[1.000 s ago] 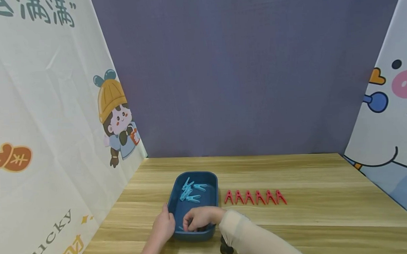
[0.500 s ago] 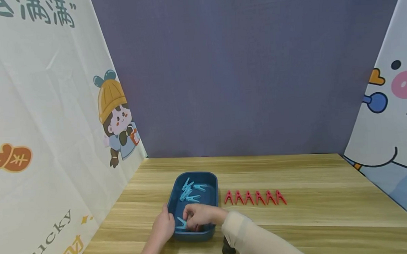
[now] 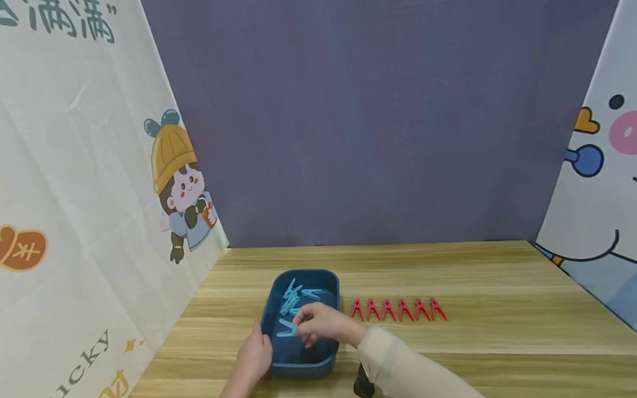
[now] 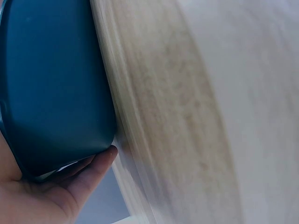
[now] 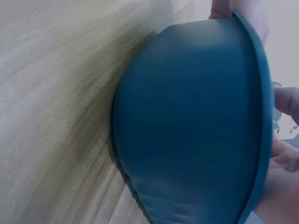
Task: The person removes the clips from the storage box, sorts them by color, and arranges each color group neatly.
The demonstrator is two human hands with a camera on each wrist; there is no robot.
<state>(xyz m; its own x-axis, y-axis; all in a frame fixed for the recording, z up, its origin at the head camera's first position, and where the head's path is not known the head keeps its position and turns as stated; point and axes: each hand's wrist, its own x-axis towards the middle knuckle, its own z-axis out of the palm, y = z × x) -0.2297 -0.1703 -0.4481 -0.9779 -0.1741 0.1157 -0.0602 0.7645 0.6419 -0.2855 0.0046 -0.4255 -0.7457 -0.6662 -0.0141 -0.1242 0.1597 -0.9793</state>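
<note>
My left hand (image 3: 254, 353) grips the left wall of a dark blue plastic bin (image 3: 303, 371). In the left wrist view its fingers (image 4: 88, 179) lie against the outside of the bin (image 4: 56, 88). Over the bin's middle, my right hand (image 3: 323, 323) pinches a light blue clothespin (image 3: 286, 329), its two prongs pointing left. Several more light blue clothespins (image 3: 291, 299) lie loosely in the far half of the bin. The bin's outer wall (image 5: 187, 116) hides most of the right hand's work in the right wrist view.
Several red clothespins (image 3: 398, 310) stand in a neat row on the wooden table (image 3: 487, 339), right of the bin. Printed cloths border both sides, and a plain grey-purple cloth (image 3: 368, 121) hangs behind the table.
My right hand has risen from the near end of the bin towards its middle, bringing a light blue clothespin along. The left hand and bin stay put.
</note>
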